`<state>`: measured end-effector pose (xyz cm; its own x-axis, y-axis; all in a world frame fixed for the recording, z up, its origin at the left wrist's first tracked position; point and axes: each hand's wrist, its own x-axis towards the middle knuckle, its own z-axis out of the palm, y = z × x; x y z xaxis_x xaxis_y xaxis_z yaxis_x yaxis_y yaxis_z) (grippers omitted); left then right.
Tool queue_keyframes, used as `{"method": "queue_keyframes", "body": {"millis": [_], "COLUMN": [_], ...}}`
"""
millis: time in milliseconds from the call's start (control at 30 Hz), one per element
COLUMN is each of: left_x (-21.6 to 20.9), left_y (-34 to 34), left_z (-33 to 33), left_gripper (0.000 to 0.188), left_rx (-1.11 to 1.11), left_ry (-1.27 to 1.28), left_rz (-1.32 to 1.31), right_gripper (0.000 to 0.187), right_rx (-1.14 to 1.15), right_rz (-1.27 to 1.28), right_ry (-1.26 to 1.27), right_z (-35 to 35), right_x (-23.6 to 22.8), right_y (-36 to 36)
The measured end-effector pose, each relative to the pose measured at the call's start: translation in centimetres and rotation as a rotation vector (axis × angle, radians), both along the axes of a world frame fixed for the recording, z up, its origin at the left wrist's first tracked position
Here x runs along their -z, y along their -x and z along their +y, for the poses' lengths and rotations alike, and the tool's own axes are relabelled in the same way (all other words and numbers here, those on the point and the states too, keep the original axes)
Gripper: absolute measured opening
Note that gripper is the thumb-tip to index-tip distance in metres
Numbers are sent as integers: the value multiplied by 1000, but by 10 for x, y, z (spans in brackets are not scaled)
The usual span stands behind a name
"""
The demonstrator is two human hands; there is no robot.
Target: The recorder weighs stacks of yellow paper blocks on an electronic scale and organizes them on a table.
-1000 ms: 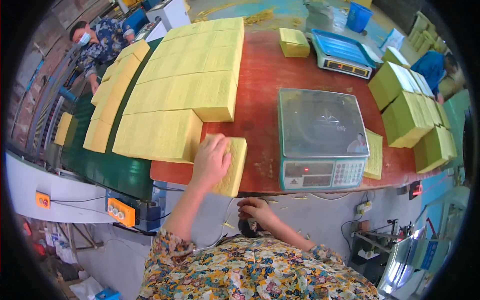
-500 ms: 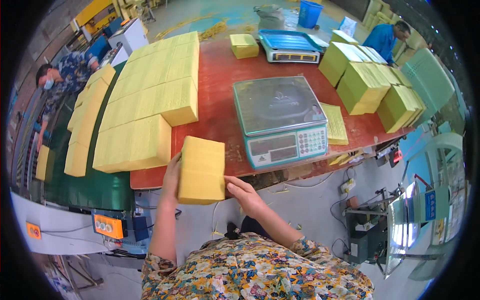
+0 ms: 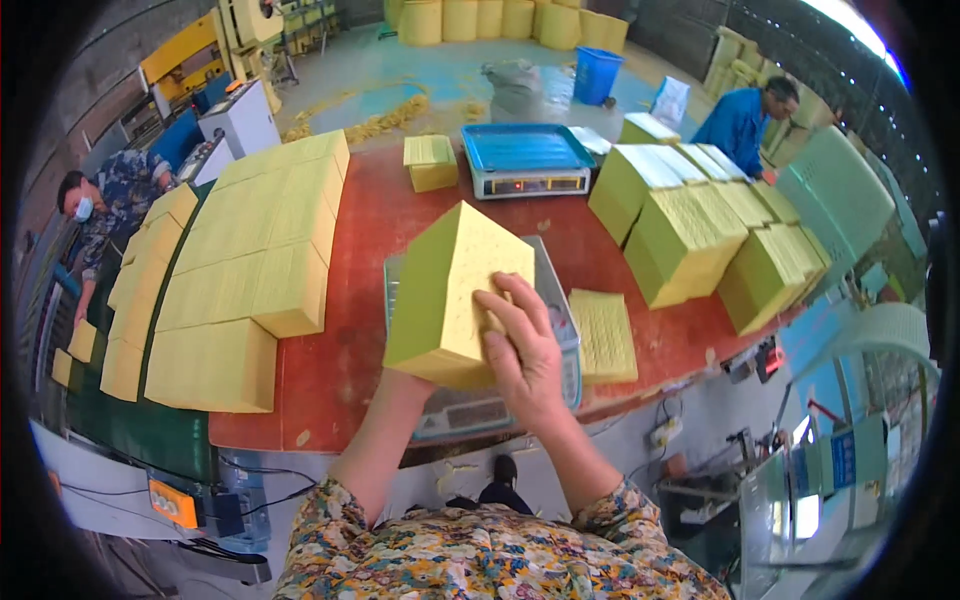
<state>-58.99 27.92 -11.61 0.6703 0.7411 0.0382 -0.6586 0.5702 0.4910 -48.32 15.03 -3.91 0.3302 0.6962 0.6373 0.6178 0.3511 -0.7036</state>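
Observation:
A thick block of yellow paper sheets (image 3: 425, 300) is held up over the scale, tilted, with its dimpled face turned to the right. My left hand (image 3: 408, 386) supports it from below; its fingers are hidden behind the block. My right hand (image 3: 525, 350) presses against the dimpled face, thumb and fingers bent on the paper. Beneath the block, the scale (image 3: 562, 330) with its grey pan and teal rim is largely covered. A thin stack of yellow sheets (image 3: 603, 335) lies just right of it on the red table (image 3: 340, 360).
Rows of yellow paper blocks (image 3: 255, 230) stand at left; more are piled at right (image 3: 690, 230). Farther back sit a small stack (image 3: 430, 163) and a blue-topped scale (image 3: 525, 160). One person (image 3: 120, 200) works by the green belt (image 3: 130, 430), another (image 3: 740, 125) behind the right pile.
The yellow block has risen from the table's front edge and moved right, over the scale, and turned. My right hand has shifted from its side onto the dimpled face. The view has shifted.

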Motion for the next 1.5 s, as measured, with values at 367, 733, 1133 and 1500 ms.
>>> {"method": "queue_keyframes", "body": {"millis": [367, 733, 1133, 1500], "left_x": [-8, -64, -31, 4], "left_y": [-6, 3, 176, 278], "left_z": [-4, -49, 35, 130], "left_gripper": [44, 46, 32, 37], "left_rx": [-250, -758, -1059, -912], "left_ry": [273, -1529, -1252, -1278], "left_rz": [396, 1326, 1248, 1668], "right_gripper": [32, 29, 24, 21], "right_rx": [-242, -225, -407, -152], "right_rz": [-290, -336, -300, -673], "right_ry": [104, 131, 3, 186], "right_z": [75, 59, 152, 395], "right_x": [18, 10, -16, 102], "right_y": [-99, -72, 138, 238]}}
